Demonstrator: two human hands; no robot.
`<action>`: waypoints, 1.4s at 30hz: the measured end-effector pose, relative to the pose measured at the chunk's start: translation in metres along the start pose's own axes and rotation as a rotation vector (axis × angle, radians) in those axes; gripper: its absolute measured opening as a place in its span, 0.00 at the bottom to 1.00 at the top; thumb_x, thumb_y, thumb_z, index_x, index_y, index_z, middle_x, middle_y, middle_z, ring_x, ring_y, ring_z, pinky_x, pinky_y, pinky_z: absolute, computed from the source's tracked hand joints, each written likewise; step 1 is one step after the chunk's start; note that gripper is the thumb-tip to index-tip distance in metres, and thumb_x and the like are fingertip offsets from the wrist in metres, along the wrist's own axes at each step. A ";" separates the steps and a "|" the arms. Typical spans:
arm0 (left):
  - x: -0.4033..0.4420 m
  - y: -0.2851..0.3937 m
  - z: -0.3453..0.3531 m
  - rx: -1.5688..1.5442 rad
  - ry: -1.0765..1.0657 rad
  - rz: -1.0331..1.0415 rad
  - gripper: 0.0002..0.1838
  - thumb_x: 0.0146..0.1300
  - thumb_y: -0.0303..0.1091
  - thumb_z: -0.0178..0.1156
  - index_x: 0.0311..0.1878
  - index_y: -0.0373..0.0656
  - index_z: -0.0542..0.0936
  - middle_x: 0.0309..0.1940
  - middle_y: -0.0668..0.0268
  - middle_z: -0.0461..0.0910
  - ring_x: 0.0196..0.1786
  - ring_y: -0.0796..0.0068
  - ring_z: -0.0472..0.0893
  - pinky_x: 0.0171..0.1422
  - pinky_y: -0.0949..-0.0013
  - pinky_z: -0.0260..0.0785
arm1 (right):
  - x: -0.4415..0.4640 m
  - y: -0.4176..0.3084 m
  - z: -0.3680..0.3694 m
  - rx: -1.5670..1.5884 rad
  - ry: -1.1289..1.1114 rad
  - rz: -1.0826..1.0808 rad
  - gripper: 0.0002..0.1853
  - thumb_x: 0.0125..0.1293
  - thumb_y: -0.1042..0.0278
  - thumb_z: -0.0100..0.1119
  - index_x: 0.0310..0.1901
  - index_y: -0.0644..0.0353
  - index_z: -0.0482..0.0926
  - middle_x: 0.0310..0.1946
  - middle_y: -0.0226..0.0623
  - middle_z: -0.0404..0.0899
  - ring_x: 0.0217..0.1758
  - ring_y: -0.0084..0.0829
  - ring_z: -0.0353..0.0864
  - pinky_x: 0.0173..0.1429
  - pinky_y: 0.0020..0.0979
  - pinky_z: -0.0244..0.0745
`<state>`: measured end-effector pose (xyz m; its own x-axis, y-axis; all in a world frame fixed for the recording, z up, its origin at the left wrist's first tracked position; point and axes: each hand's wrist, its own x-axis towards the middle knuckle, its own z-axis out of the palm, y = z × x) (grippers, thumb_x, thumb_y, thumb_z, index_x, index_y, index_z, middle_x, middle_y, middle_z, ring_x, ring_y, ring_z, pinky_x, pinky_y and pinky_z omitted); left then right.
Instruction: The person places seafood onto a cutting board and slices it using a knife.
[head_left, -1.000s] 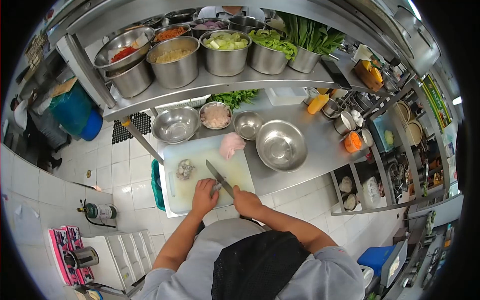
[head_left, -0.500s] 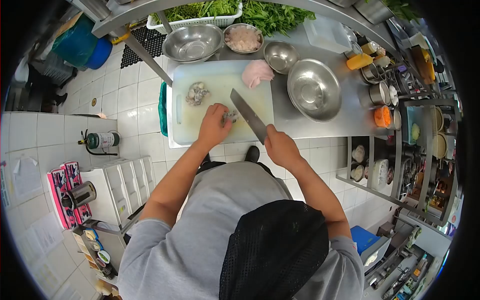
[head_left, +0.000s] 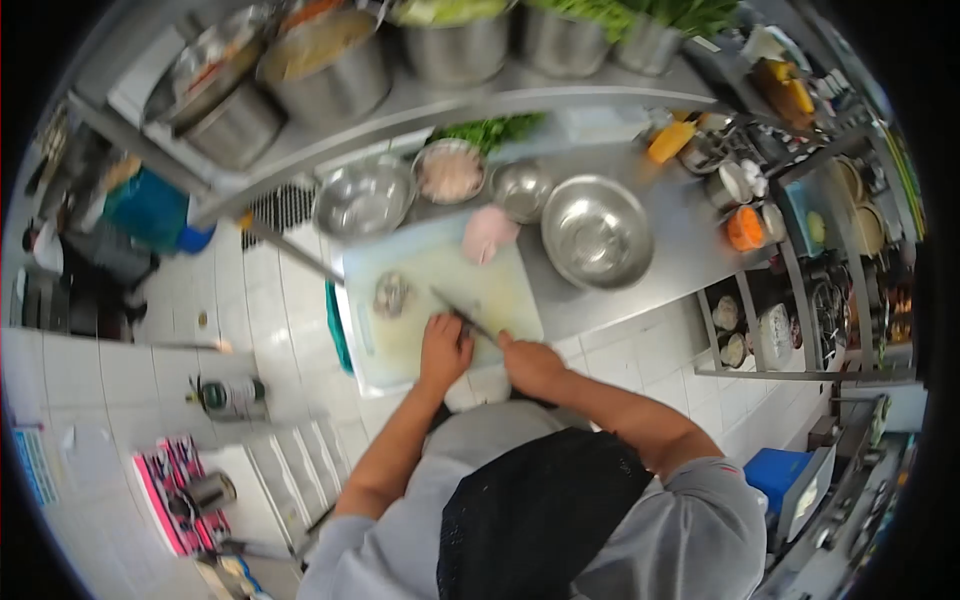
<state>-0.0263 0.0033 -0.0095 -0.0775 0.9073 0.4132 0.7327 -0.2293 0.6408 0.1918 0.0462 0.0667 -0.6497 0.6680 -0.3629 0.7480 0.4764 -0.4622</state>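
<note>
My right hand (head_left: 531, 362) grips the handle of a knife (head_left: 466, 317). Its blade, seen nearly edge-on, points up and left over the cutting board (head_left: 412, 345). Close against the blade, my left hand (head_left: 446, 350) has its fingers curled down onto the board; whatever is under them is hidden. A small pile of greyish-white chopped pieces (head_left: 391, 294) lies on the board to the left. Near the board's far edge sits a smooth pale pink piece of meat (head_left: 489, 235). Motion blurs the view somewhat.
Behind the board stand a steel bowl (head_left: 362, 203), a bowl of pale pink pieces (head_left: 450, 174) and a small bowl (head_left: 522, 192). A large steel bowl (head_left: 598, 235) is to the right. Overhead runs a metal shelf (head_left: 400, 128) with several pots.
My view has tilted, bringing the overhead shelf with pots into sight. The knife has turned from showing its flat side to nearly edge-on, and my hands are now closer together.
</note>
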 end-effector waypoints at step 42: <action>-0.008 0.005 -0.008 0.033 0.020 -0.064 0.10 0.55 0.19 0.65 0.42 0.36 0.81 0.45 0.50 0.82 0.51 0.41 0.79 0.57 0.45 0.78 | 0.019 -0.012 -0.016 -0.012 -0.089 -0.062 0.15 0.78 0.70 0.53 0.59 0.71 0.71 0.39 0.63 0.89 0.45 0.65 0.91 0.52 0.63 0.83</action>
<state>-0.0272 -0.0077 -0.0039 -0.1381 0.9122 0.3857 0.7479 -0.1592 0.6444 0.1728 0.0623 0.0783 -0.7039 0.5838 -0.4045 0.7071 0.5225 -0.4765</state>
